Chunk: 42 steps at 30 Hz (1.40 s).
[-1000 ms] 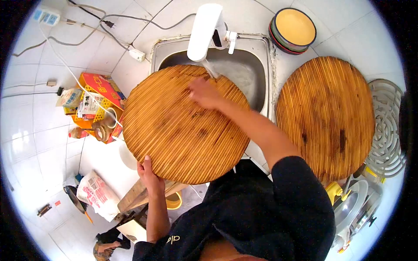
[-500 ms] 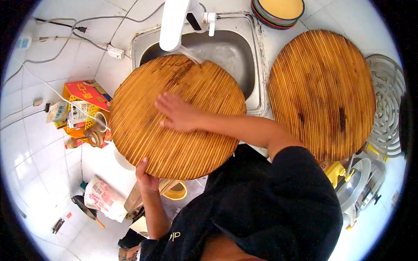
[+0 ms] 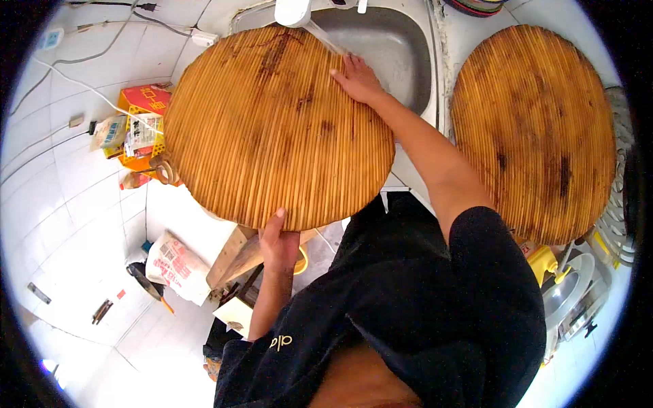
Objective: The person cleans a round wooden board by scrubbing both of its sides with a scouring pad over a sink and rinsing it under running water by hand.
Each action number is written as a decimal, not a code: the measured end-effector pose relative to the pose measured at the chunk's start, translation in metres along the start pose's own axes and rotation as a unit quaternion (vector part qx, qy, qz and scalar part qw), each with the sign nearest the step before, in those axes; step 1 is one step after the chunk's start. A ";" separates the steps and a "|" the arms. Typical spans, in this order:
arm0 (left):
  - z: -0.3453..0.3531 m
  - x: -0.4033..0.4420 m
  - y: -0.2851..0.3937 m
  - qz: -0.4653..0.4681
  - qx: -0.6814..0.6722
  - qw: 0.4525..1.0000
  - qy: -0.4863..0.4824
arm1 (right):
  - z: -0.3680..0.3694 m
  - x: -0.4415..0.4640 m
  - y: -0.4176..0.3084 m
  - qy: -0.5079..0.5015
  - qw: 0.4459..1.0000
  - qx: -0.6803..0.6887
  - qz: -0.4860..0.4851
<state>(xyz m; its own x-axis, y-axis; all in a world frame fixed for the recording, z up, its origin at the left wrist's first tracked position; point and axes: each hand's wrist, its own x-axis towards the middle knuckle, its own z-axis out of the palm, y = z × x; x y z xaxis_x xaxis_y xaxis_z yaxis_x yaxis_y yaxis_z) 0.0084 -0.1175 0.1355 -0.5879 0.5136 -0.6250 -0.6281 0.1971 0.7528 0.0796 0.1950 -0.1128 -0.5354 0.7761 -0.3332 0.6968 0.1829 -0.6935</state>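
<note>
A large round lid of narrow wooden slats point(image 3: 272, 143), with dark stains, is held tilted over the near left part of the sink. My left hand point(image 3: 277, 246) grips its near edge, thumb on top and the other fingers hidden underneath. At the far right edge, my right hand point(image 3: 360, 81) rests open with fingers stretched out, close to the water stream point(image 3: 323, 35). The water runs from the white faucet point(image 3: 292, 12) onto the lid's far edge. A second round slatted lid point(image 3: 537, 136) is on the right side of the counter.
The steel sink point(image 3: 401, 61) lies behind the lid. To the left are a red and yellow box point(image 3: 144, 100) with packets and cables along the tiled wall. A printed white sack point(image 3: 178, 265) stands lower left. A yellow bottle point(image 3: 542, 264) and metal basin point(image 3: 564, 299) sit lower right.
My right hand has moved from the middle of the lid to its far right edge. The slats now run more nearly upright, so the lid has turned. The camera view has shifted too.
</note>
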 end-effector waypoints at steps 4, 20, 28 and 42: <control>-0.001 -0.002 -0.007 -0.005 -0.014 0.999 -0.038 | 0.011 -0.055 -0.074 -0.042 0.990 -0.069 -0.112; -0.008 -0.008 0.015 -0.028 -0.039 0.997 -0.055 | -0.006 0.058 0.065 -0.020 0.990 0.086 0.113; -0.078 0.039 0.032 -0.024 -0.013 0.999 -0.045 | -0.130 -0.005 0.043 -0.164 0.840 0.485 0.179; -0.075 0.148 0.009 -0.188 0.000 0.978 -0.086 | -0.203 -0.159 0.026 0.002 0.837 0.468 0.284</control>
<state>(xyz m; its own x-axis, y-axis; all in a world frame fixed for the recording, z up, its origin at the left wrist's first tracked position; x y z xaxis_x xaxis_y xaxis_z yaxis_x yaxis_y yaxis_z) -0.1218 -0.1022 0.0344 -0.2211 0.5371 -0.8140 -0.7832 0.3995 0.4764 0.2802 0.1991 0.0516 -0.2420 0.5791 -0.7785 0.1587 -0.7679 -0.6206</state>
